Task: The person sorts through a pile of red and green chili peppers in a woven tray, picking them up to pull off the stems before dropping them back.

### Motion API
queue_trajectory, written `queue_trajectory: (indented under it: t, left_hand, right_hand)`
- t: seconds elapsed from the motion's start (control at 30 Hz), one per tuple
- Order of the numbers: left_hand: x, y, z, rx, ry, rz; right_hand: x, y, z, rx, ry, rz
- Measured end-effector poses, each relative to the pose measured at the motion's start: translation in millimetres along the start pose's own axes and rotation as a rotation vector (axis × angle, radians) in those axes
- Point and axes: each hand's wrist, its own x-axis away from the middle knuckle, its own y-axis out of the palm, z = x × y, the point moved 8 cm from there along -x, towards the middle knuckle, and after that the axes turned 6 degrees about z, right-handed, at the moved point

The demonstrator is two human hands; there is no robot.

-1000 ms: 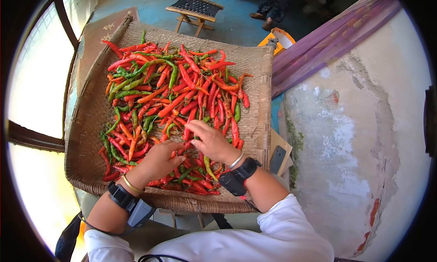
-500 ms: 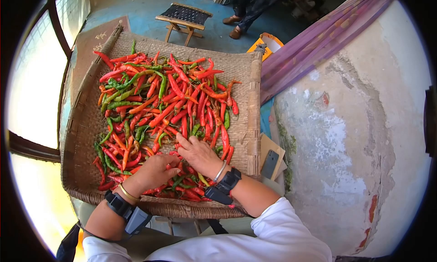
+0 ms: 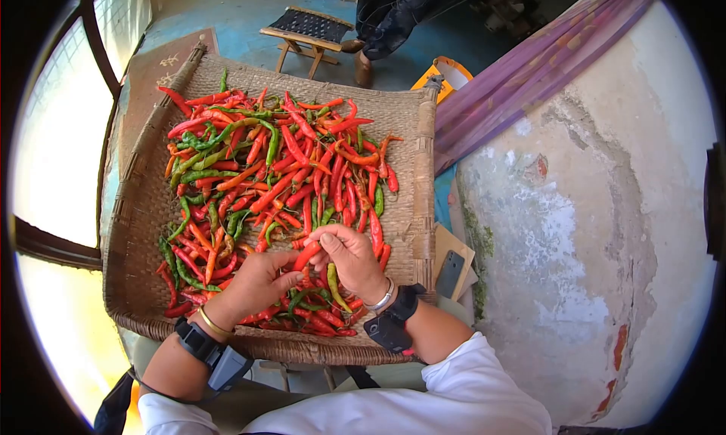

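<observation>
A red chili pepper (image 3: 306,256) is held between my two hands over the near half of the pile. My left hand (image 3: 261,284) has thumb and fingers closed around its lower end. At its upper end, my right hand (image 3: 350,257) pinches with thumb and fingertips. Beneath and around them, red, orange and green chili peppers (image 3: 280,163) lie heaped in a woven basket tray (image 3: 412,208). Below my right hand, a yellow-green chili (image 3: 336,287) lies on the near part of the pile.
Beyond the tray stands a folding stool (image 3: 310,27) with a dark woven seat. A person's legs (image 3: 389,19) are beside it. An orange box (image 3: 446,76) and a purple curtain (image 3: 522,65) are at the right. A phone (image 3: 451,272) lies on cardboard beside the tray.
My right hand has turned from reaching into the pile to pinching a red chili, which my left hand also grips. The other person's legs have shifted left toward the stool.
</observation>
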Motion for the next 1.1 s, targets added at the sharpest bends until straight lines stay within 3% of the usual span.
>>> queue_trajectory:
  t: [0.1, 0.17, 0.27, 0.33, 0.47, 0.6, 0.63, 0.7, 0.83, 0.9, 1.03, 1.1]
  left_hand:
    - [0.8, 0.7, -4.2, -0.073, -0.039, -0.012]
    - [1.4, 0.3, -5.1, -0.034, -0.044, -0.004]
    - [1.1, 0.3, -6.4, 0.014, -0.041, 0.005]
    - [0.8, 1.2, -10.8, 0.020, -0.033, 0.006]
    - [0.7, 8.3, -27.1, -0.018, -0.029, -0.048]
    - [2.2, 5.9, -26.7, -0.141, 0.001, -0.030]
    - [2.4, 5.1, -26.2, -0.141, 0.002, -0.029]
    - [4.2, 7.2, -16.0, -0.449, 0.170, -0.062]
    - [9.0, 18.6, -23.4, -0.620, 0.180, -0.180]
    - [10.9, 22.0, -20.4, -0.668, 0.236, -0.181]
    - [11.9, 25.1, -27.5, -0.752, 0.165, -0.230]
    - [12.1, 20.8, -25.1, -0.905, 0.133, -0.206]
  right_hand:
    - [-4.8, -10.4, 8.4, -0.268, 0.073, 0.050]
    - [-5.1, -10.6, 6.6, -0.292, 0.092, 0.081]
    - [-4.5, -3.9, 5.5, -0.233, 0.084, 0.037]
    - [-3.3, 3.4, 21.1, 0.083, 0.173, -0.103]
    - [-10.6, -17.0, 37.6, 0.023, 0.373, -0.041]
    - [-33.6, -46.7, -1.2, -0.232, 0.165, 0.118]
    - [-37.0, -54.3, -20.5, -0.416, 0.071, 0.231]
    - [-36.8, -69.2, -28.9, -0.600, -0.026, 0.342]
    - [-32.2, -49.3, 12.3, -0.133, 0.270, 0.029]
    - [-25.3, -28.2, 22.5, 0.036, 0.315, -0.097]
    - [-13.7, -3.1, 39.1, 0.321, 0.324, -0.259]
    - [-3.0, 15.1, 39.5, 0.612, 0.214, -0.460]
